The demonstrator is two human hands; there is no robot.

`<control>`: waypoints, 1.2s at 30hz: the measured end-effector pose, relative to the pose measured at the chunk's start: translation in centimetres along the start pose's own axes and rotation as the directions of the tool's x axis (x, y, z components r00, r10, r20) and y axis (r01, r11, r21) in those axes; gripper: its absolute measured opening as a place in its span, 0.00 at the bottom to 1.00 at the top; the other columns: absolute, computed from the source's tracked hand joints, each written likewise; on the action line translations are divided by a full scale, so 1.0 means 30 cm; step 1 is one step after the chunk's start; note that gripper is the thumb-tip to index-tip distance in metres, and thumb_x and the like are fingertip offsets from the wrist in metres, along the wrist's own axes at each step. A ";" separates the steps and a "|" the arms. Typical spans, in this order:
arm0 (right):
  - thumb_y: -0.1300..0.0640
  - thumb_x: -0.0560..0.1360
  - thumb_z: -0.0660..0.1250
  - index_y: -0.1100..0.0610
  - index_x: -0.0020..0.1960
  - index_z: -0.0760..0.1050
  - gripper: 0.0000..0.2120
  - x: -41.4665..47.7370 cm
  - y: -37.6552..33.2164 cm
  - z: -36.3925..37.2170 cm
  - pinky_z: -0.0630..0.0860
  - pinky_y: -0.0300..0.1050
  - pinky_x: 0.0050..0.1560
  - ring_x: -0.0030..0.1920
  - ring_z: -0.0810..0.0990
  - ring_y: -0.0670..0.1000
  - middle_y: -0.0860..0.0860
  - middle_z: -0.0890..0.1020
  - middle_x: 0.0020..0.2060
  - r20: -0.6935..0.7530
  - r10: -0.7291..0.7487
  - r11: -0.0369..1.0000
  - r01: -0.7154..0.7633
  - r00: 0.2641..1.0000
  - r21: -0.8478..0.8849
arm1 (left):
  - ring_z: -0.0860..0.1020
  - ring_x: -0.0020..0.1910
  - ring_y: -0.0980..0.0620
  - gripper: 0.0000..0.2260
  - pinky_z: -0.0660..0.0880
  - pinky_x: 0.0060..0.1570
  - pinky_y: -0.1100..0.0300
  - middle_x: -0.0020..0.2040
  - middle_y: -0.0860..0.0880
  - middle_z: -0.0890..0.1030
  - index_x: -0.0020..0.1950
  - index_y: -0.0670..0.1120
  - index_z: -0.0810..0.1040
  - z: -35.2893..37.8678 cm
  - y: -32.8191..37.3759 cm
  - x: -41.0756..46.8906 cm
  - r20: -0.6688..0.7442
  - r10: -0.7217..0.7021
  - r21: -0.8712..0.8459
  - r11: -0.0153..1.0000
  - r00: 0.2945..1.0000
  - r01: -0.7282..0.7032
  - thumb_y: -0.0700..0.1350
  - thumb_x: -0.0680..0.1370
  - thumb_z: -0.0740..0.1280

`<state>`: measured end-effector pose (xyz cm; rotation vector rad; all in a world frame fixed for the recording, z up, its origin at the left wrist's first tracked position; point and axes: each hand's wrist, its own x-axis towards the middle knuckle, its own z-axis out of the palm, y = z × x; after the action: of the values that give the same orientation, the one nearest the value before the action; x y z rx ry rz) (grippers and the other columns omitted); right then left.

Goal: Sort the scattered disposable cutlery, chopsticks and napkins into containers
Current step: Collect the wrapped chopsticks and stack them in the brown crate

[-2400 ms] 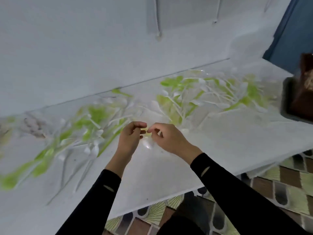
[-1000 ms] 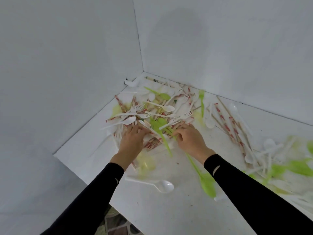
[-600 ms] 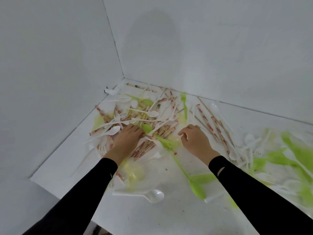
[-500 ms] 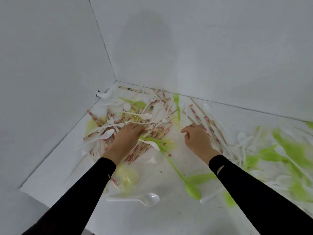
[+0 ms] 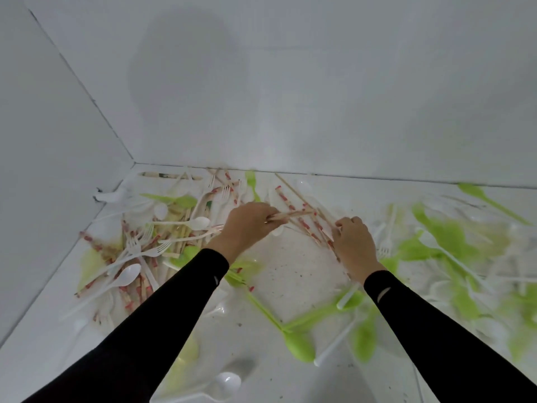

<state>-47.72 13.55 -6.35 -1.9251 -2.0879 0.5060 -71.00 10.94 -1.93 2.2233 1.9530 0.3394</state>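
Note:
A heap of red-printed wrapped chopsticks (image 5: 136,274), white plastic forks (image 5: 145,251) and white spoons (image 5: 125,276) fills the left corner of the white table (image 5: 293,266). My left hand (image 5: 247,225) grips a small bundle of wrapped chopsticks (image 5: 293,214) that points right. My right hand (image 5: 353,242) curls round the near ends of more wrapped chopsticks (image 5: 316,228) lying slantwise on the table. Green plastic spoons (image 5: 299,344) lie in front of my hands. No napkin or container shows.
White walls (image 5: 261,97) close the table at the back and left, meeting in a corner. More green and white cutlery (image 5: 441,245), partly blurred, spreads over the right side. A white spoon (image 5: 226,383) lies near the front edge.
My left hand has lifted off the corner heap and moved right with a bundle of chopsticks. My right hand has shifted right onto the slanted chopsticks. The view swung left earlier.

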 end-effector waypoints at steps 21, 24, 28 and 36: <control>0.48 0.81 0.57 0.54 0.59 0.79 0.16 0.047 0.057 -0.044 0.67 0.49 0.59 0.59 0.71 0.55 0.52 0.75 0.58 -0.014 -0.025 0.943 0.019 1.000 -0.331 | 0.79 0.48 0.52 0.15 0.66 0.21 0.64 0.49 0.53 0.81 0.51 0.49 0.80 0.159 -0.016 0.097 0.043 0.556 0.268 0.794 0.830 -0.546 0.37 0.68 0.76; 0.47 0.82 0.56 0.55 0.57 0.80 0.18 0.058 0.059 -0.039 0.68 0.50 0.58 0.57 0.72 0.55 0.52 0.76 0.56 -0.060 0.018 0.951 -0.036 0.998 -0.309 | 0.80 0.46 0.52 0.15 0.69 0.20 0.62 0.46 0.52 0.81 0.52 0.48 0.80 0.164 -0.019 0.090 0.013 0.570 0.263 0.791 0.822 -0.553 0.35 0.68 0.75; 0.50 0.82 0.57 0.57 0.54 0.79 0.16 0.066 0.065 -0.048 0.69 0.48 0.55 0.56 0.72 0.55 0.52 0.75 0.55 -0.062 0.072 0.948 -0.088 0.995 -0.307 | 0.78 0.46 0.51 0.20 0.70 0.19 0.61 0.48 0.51 0.80 0.59 0.47 0.80 0.180 -0.035 0.087 0.021 0.575 0.273 0.784 0.818 -0.558 0.35 0.68 0.74; 0.51 0.73 0.65 0.56 0.45 0.80 0.10 0.045 -0.005 -0.055 0.67 0.47 0.52 0.51 0.71 0.54 0.52 0.78 0.46 -0.152 -0.005 0.999 0.000 0.988 -0.034 | 0.75 0.41 0.53 0.10 0.78 0.28 0.51 0.46 0.50 0.78 0.57 0.48 0.77 0.097 0.017 0.106 -0.328 0.220 -0.067 0.965 0.919 -0.255 0.43 0.79 0.60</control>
<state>-47.28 15.02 -4.87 -1.9146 -2.0143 0.3139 -69.33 14.08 -4.39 2.4619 1.7443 0.8676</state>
